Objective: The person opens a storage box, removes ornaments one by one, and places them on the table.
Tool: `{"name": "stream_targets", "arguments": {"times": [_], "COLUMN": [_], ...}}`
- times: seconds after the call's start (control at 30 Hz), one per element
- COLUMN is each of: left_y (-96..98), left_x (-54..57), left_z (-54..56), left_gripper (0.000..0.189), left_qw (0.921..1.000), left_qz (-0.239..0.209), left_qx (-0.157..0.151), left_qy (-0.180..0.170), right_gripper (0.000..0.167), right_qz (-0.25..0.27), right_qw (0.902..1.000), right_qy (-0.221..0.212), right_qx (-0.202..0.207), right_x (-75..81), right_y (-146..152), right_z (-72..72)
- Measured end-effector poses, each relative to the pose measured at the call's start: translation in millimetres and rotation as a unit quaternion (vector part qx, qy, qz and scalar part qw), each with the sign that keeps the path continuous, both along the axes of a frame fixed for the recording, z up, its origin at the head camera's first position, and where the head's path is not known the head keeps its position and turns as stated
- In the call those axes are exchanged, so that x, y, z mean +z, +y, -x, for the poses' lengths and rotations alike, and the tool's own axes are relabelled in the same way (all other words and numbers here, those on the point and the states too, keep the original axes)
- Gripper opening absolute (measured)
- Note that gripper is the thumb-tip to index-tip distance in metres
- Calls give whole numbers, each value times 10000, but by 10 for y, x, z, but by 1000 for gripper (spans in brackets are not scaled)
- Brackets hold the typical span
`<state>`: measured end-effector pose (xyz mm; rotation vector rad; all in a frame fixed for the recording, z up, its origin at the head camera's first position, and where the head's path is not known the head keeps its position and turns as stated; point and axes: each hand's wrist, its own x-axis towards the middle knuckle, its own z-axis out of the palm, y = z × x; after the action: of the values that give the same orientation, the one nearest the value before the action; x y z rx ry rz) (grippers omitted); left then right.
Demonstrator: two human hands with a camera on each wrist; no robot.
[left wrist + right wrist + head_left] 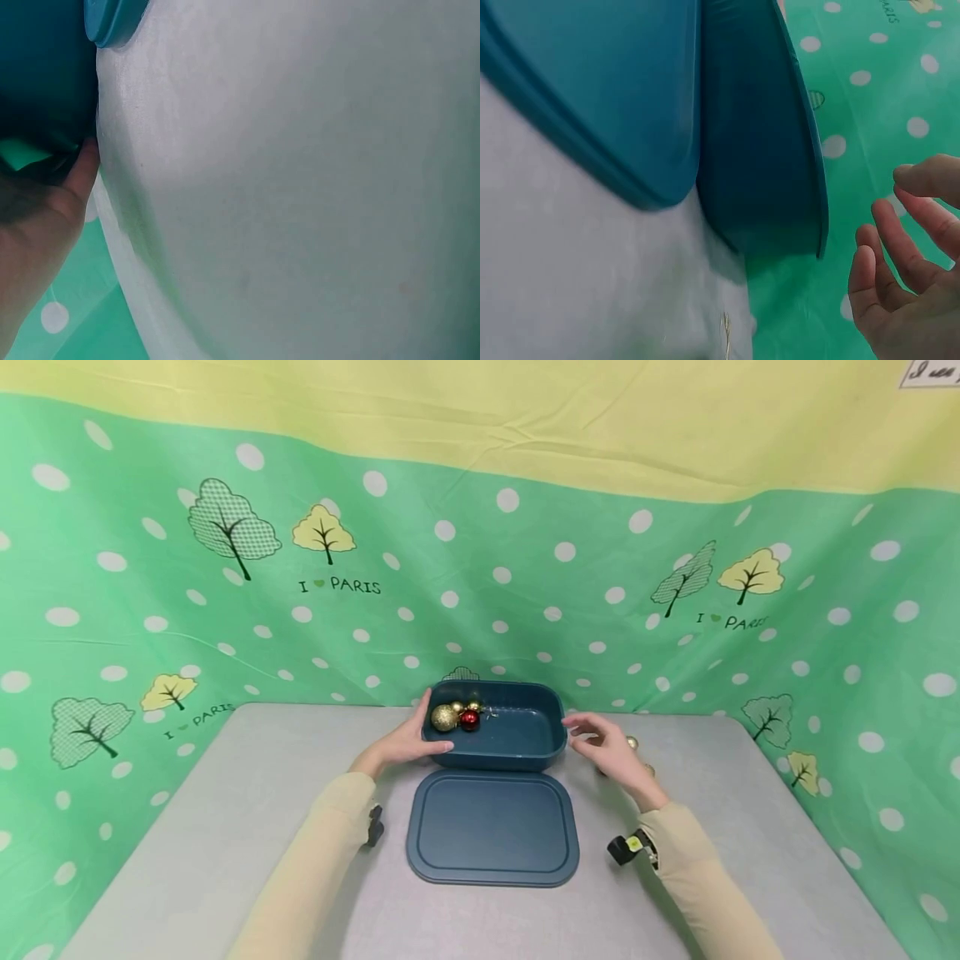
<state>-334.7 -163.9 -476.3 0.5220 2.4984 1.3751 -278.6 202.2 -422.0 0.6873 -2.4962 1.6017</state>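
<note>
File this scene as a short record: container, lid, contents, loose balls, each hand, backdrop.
Container: dark blue, uncovered, on the grey table
Lid: flat on the table, in front of the container
Contents: large glittery gold ball, red ball, smaller gold balls, all toward the left end
Loose balls: gold, right of the container, partly hidden
Left hand: grips the container's left end
Right hand: near the container's right end, holding nothing visible
Backdrop: green and yellow cloth, white dots, printed trees
</note>
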Motion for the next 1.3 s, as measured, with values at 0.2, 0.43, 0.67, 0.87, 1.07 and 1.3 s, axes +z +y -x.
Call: {"name": "stream_targets", "arguments": {"times": [0.2, 0.43, 0.67, 0.87, 1.07, 1.3], "left_y": [17, 19, 14, 2, -19, -14], "left_x": [6, -4, -12, -8, -12, -18], "left_z": [1, 5, 10, 14, 5, 9], "left_gripper": [119, 119, 117, 116, 118, 120], "left_qw": [10000, 9999, 9999, 9999, 10000, 10000], "left_qz": [17, -7, -18, -63, -61, -13], "left_qx": [-36, -90, -75, -62, -35, -26], "left_qy": [9, 80, 110, 141, 58, 28], "right_gripper": [29, 27, 27, 25, 24, 23], "right_qz": [52, -62, -91, -239, -316, -401], "right_qw": [9994, 9981, 9976, 9963, 9959, 9959], "right_qy": [-164, 120, -231, -146, -146, -281], "right_qx": [308, 607, 643, 814, 838, 761], "right_x": [180, 93, 141, 121, 139, 181], "right_y": [-210, -324, -475, -635, -788, -957], "right_z": [-31, 57, 56, 92, 94, 154]}}
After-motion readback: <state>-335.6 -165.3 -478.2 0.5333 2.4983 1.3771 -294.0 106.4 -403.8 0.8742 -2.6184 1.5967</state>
